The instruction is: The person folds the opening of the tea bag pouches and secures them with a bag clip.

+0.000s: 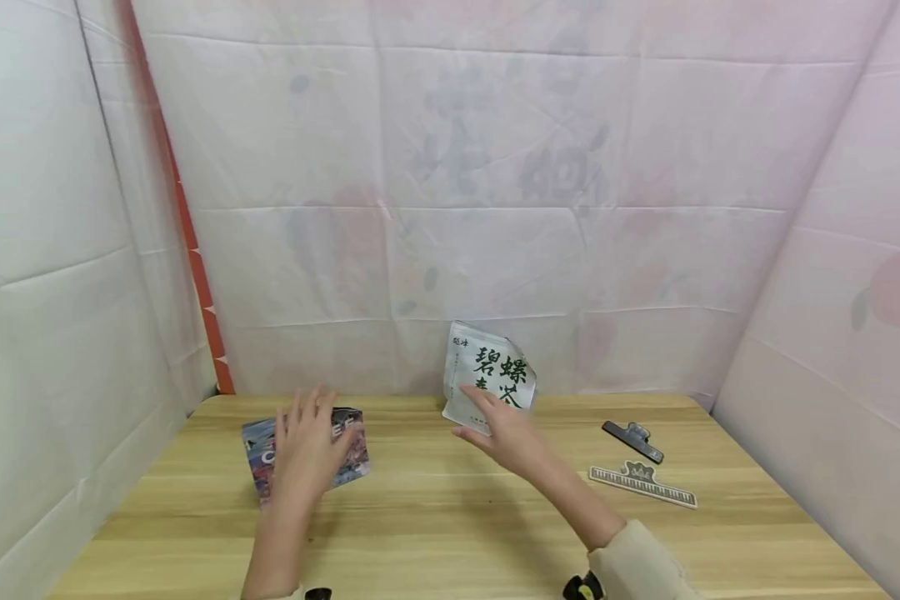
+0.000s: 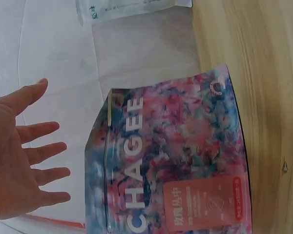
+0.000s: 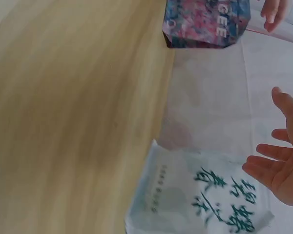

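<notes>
Fingers spread, my left hand (image 1: 309,442) hovers by a colourful pouch (image 1: 355,457) lettered CHAGEE, overlapping it in the head view. In the left wrist view this pouch (image 2: 185,131) stands upright, its printed front beside the open palm. My right hand (image 1: 512,435) reaches toward a pale tea pouch (image 1: 467,375) with large green characters, which leans at the table's back edge with a bent upper corner. Its thumb and fingers are extended and hold nothing. The right wrist view shows that tea pouch (image 3: 178,195) beside the fingertips.
A black clip (image 1: 633,442) and a longer clip with a piano-key pattern (image 1: 642,483) lie at the right of the wooden table (image 1: 420,533). White cloth walls (image 1: 330,275) stand behind and at both sides. A red strip (image 1: 202,292) runs down the back left corner.
</notes>
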Available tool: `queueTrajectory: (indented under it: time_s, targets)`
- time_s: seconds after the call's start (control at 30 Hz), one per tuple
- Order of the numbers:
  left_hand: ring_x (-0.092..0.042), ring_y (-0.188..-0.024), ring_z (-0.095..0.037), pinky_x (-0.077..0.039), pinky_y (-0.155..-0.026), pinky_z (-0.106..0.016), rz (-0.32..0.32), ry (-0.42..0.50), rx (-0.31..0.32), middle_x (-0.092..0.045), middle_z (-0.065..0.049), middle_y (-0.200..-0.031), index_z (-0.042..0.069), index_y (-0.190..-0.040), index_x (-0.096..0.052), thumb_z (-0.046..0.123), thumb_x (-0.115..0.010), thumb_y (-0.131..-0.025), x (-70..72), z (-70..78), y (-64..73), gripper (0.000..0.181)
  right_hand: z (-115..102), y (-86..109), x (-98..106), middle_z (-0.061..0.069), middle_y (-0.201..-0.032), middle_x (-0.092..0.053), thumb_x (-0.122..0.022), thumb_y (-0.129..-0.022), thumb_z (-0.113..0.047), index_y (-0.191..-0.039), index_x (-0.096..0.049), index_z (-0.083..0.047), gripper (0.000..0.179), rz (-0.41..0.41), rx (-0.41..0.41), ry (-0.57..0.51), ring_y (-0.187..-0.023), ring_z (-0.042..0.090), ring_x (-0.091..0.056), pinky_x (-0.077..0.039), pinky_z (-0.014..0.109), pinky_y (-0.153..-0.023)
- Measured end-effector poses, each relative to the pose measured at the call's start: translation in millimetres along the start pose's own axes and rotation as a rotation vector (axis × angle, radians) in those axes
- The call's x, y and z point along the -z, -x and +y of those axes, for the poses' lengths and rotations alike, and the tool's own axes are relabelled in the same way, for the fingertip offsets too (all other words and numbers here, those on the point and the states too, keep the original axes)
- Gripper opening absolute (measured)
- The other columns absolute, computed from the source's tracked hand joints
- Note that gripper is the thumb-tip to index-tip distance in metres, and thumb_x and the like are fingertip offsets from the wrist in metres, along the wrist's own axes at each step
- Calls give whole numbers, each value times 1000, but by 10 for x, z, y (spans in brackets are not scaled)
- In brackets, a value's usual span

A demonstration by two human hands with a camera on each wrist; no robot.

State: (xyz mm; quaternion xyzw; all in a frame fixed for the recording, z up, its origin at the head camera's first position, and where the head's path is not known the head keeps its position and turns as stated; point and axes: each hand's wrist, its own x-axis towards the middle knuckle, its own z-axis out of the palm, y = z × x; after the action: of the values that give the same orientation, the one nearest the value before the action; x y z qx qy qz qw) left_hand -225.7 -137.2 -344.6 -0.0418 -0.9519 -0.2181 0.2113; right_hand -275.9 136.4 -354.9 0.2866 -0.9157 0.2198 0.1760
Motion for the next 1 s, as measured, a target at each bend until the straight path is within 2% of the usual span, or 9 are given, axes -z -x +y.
queueTrajectory:
  time_s: [0.13, 0.23, 0.33, 0.47, 0.57, 0.77, 0.87, 1.0]
  targets:
    - [-14, -131, -44, -4, -103, -58, 8, 50, 30, -30, -23, -140, 2, -135, -40, 30, -60, -90, 58, -105, 13, 56, -70, -48, -257, 17, -119, -56, -66, -86, -26, -127, -51, -2, 50, 21, 3, -107, -107, 33, -54, -44, 44, -88]
    - [-18, -129, -45, -7, -103, -58, 29, 64, 54, -31, -24, -137, 0, -133, -40, 27, -60, -90, 98, -217, 32, 54, -130, -89, -451, 16, -117, -58, -64, -87, -19, -123, -53, 1, 43, -12, 4, -212, -102, 31, -57, -47, 40, -83]
    - [-22, -126, -46, -10, -102, -58, 55, 66, 72, -33, -27, -135, -4, -131, -41, 22, -59, -90, 136, -331, 45, 52, -206, -128, -621, 16, -118, -57, -62, -89, -16, -122, -53, 2, 39, -63, -35, -323, -101, 31, -58, -49, 38, -81]
    - [-23, -124, -48, -12, -100, -60, 68, 86, 120, -32, -29, -133, -7, -131, -40, 18, -57, -91, 194, -458, 58, 50, -302, -198, -812, 17, -117, -57, -61, -89, -14, -121, -53, 4, 38, -103, -78, -399, -102, 32, -57, -49, 37, -82]
    - [-24, -123, -49, -17, -98, -61, 67, 140, 184, -31, -31, -134, -8, -132, -37, 16, -55, -91, 234, -558, 70, 52, -379, -246, -933, 19, -116, -57, -59, -90, -9, -121, -53, 5, 35, -130, -104, -447, -100, 32, -59, -49, 35, -81]
    - [-24, -124, -48, -22, -98, -58, 16, 354, 353, -25, -33, -138, -10, -140, -20, 27, -47, -96, 264, -772, 104, 63, -536, -288, -1127, 24, -117, -55, -55, -90, -1, -124, -48, 9, 35, -194, -154, -601, -100, 35, -58, -48, 37, -81]
    - [-22, -125, -49, -20, -99, -58, -55, 407, 419, -20, -34, -140, -11, -141, -13, 39, -39, -97, 246, -837, 107, 71, -585, -307, -1174, 27, -124, -49, -53, -91, -1, -128, -43, 11, 41, -219, -183, -679, -107, 40, -53, -46, 41, -86]
    - [-14, -124, -54, -16, -100, -59, -176, 429, 446, -11, -41, -137, -17, -138, -4, 49, -26, -97, 179, -863, 102, 81, -613, -312, -1213, 27, -130, -43, -50, -91, -1, -133, -37, 10, 46, -258, -201, -771, -116, 41, -45, -41, 42, -92]
